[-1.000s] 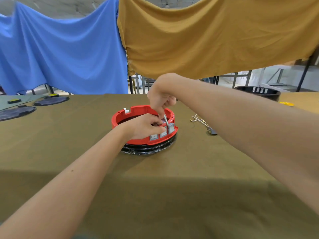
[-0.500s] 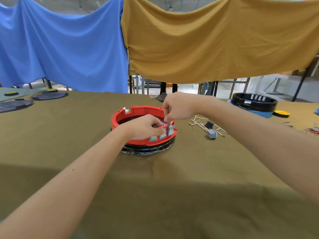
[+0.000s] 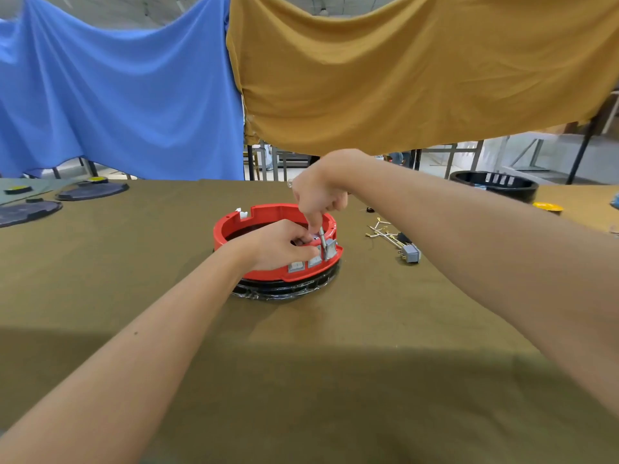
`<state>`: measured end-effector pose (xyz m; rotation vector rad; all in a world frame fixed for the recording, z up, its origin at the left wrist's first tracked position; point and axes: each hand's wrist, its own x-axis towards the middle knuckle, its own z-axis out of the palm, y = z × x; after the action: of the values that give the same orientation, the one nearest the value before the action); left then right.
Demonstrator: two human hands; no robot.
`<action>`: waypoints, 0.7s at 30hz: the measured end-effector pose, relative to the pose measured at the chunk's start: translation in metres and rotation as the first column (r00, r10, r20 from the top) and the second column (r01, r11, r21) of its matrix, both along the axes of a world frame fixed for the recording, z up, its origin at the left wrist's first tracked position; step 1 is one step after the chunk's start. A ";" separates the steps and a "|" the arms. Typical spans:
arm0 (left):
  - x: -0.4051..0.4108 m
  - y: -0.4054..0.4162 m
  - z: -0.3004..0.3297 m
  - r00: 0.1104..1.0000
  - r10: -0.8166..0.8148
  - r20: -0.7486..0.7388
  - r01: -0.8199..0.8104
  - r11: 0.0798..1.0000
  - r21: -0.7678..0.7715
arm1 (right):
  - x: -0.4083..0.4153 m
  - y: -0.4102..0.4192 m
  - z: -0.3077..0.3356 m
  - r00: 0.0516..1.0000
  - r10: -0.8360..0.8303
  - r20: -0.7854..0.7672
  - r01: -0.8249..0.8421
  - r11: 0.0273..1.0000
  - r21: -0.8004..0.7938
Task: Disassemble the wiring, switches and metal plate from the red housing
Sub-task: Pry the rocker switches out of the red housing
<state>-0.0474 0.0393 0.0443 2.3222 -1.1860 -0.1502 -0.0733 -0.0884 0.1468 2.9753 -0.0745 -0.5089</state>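
**A grey switch stands up out of the red ring**

Here the red housing (image 3: 234, 226) sits in the middle of the table (image 3: 335, 380), on top of a black ring (image 3: 284, 291). The right hand (image 3: 320, 195) comes down from above and pinches a thin grey piece that sticks up at the near right side of the housing. That piece looks like part of the raised switch (image 3: 329, 248), but it is small and hard to make out. The switch is tipped up and out of its slot, so its long side points up toward the right hand, which is right over it.

The left hand (image 3: 278, 244) lies just beside it, on the near rim. Its fingers curl over the rim and hold the housing down. Two more switches (image 3: 304, 264) are flat in the front wall, just left of the raised one.

So the pull probably has to go straight up, while the left hand keeps the housing from lifting too.

A loose switch with wires (image 3: 400, 242) lies on the table to the right, well apart from the housing.
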 end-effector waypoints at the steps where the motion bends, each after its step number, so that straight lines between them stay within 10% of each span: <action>1: 0.000 0.000 0.000 1.000 -0.007 0.000 0.007 1.000 -0.006 | 0.003 0.001 0.000 0.999 -0.019 -0.032 0.019 1.000 -0.005; 7: 0.000 0.000 0.001 1.000 0.006 0.002 -0.006 1.000 -0.002 | 0.002 0.006 -0.003 0.999 0.010 -0.051 -0.010 1.000 -0.005; 13: -0.004 0.000 0.002 1.000 -0.027 0.003 0.027 0.999 0.025 | -0.048 -0.023 -0.025 0.944 0.101 0.314 -0.157 0.975 0.160; 21: -0.008 -0.003 0.006 0.999 -0.008 -0.038 0.009 1.000 0.016 | -0.115 -0.037 -0.130 0.746 -0.379 0.548 -0.126 0.728 0.674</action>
<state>-0.0559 0.0364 0.0507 2.3185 -1.1803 -0.2061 -0.1884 -0.1253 0.0164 3.7220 -0.2157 0.7437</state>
